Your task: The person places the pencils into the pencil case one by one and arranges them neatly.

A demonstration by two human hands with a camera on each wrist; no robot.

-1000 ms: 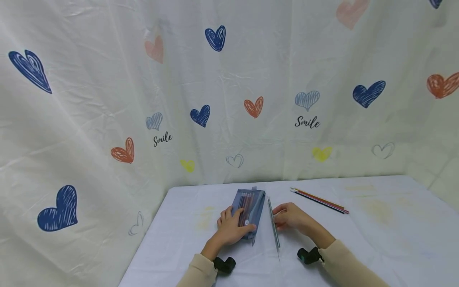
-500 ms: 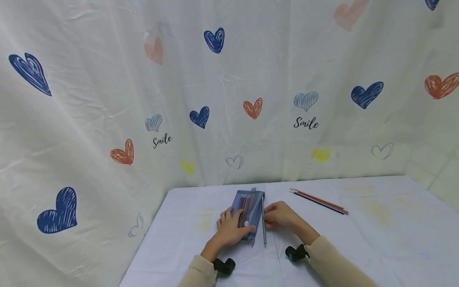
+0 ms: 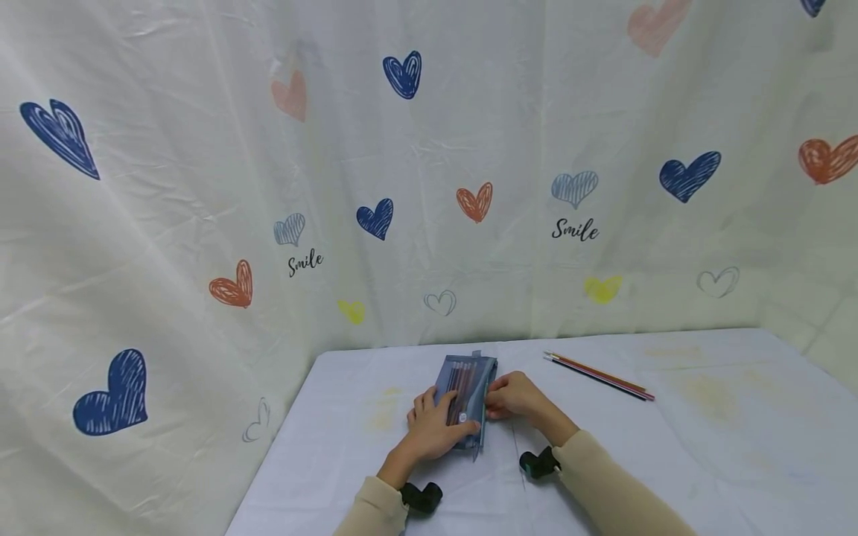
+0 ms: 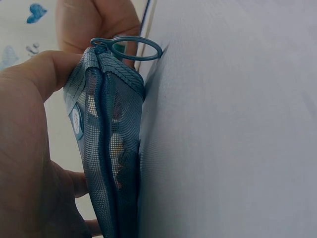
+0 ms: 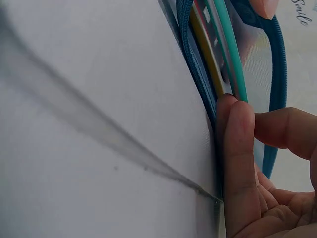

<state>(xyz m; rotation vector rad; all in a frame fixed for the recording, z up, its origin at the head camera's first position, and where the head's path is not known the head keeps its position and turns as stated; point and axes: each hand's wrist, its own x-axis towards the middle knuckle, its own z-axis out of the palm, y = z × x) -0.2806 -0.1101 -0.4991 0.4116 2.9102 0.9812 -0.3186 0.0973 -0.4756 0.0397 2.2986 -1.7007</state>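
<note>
A blue mesh pencil case (image 3: 479, 387) lies flat on the table with several pencils inside. My left hand (image 3: 430, 430) rests across it, fingers spread and thumb near its close end. In the left wrist view the thumb touches the case by the zip pull (image 4: 136, 47). My right hand (image 3: 515, 398) is at the case's right side. In the right wrist view the zip side gapes, and that hand's fingertips pinch a green pencil (image 5: 229, 44) within the opening. A yellow pencil (image 5: 207, 49) lies alongside it. The green pencil's far end is hidden in the case.
Several loose pencils (image 3: 599, 376) lie together on the table's right half, beyond the right hand. A white cloth (image 3: 737, 447) covers the table. A white curtain with printed hearts (image 3: 402, 134) hangs behind. Dark wrist cameras (image 3: 422, 496) sit below both hands.
My right hand has moved left with the green pencil, from the table beside the case into its open side. My left hand has stayed in place on the case.
</note>
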